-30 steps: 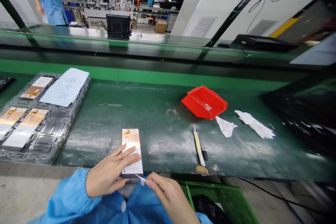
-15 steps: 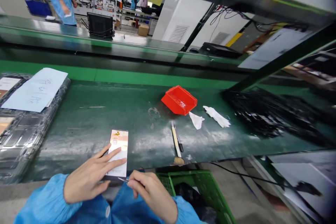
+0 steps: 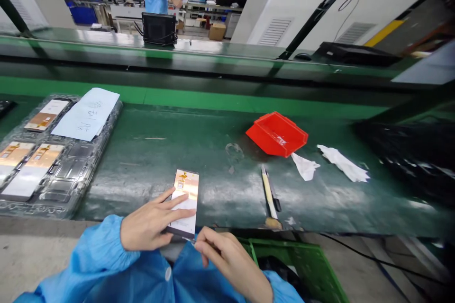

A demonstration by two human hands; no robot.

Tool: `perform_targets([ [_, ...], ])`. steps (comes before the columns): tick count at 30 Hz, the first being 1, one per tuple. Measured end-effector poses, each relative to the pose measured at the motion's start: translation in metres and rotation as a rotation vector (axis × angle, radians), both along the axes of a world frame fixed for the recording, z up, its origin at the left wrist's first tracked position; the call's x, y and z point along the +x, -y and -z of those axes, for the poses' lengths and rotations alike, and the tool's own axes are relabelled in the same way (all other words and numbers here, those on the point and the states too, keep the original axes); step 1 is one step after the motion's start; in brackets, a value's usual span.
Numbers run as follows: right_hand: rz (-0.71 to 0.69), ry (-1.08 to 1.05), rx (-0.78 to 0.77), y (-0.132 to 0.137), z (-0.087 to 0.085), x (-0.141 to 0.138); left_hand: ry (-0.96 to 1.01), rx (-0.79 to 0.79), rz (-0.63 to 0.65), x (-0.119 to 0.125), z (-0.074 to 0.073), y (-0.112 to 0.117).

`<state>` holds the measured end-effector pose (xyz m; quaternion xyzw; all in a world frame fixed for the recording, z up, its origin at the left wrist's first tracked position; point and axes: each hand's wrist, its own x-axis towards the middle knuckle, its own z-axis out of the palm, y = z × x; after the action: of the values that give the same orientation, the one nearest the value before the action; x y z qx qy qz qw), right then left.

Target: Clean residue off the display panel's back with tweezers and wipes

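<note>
Panel (image 3: 185, 201) lay flat at belt (image 3: 159, 161) near edge, 6 o'clock. Left hand (image 3: 151, 225) pressed down on it, fingers spread. Right hand (image 3: 227, 258) pinched thin tool (image 3: 188, 239) at panel's near end. Step judged: picking at edge. Next called for steady tip, firm hold-down.

1. The left hand (image 3: 151, 225) was bare, with no glove, ring or watch, and its nails were short.
2. The right hand (image 3: 227, 260) was bare too, ungloved and unadorned.
3. Both arms wore long, loose sleeves of light blue work-coat fabric, smooth and slightly shiny, creased in soft folds.
4. The left sleeve ended in a plain cuff at the wrist, toward 8 o'clock from that hand.
5. At 6 o'clock in the view the coat front showed one round white button on the same blue cloth.
</note>
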<state>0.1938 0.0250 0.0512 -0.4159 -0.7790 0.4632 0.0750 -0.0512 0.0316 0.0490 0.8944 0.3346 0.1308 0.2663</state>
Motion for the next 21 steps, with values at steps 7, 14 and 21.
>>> perform_targets([
  [7, 0.054, -0.013, 0.007, -0.003, -0.008, 0.001, -0.041, 0.091, -0.021, -0.002, 0.007, 0.008],
  [14, 0.306, -0.151, 0.118, 0.003, -0.013, 0.013, -0.118, 0.506, -0.010, -0.005, 0.037, -0.010],
  [21, 0.577, -0.255, 0.101, -0.006, 0.013, 0.038, 0.128, 0.620, -0.020, 0.015, -0.009, -0.030],
])
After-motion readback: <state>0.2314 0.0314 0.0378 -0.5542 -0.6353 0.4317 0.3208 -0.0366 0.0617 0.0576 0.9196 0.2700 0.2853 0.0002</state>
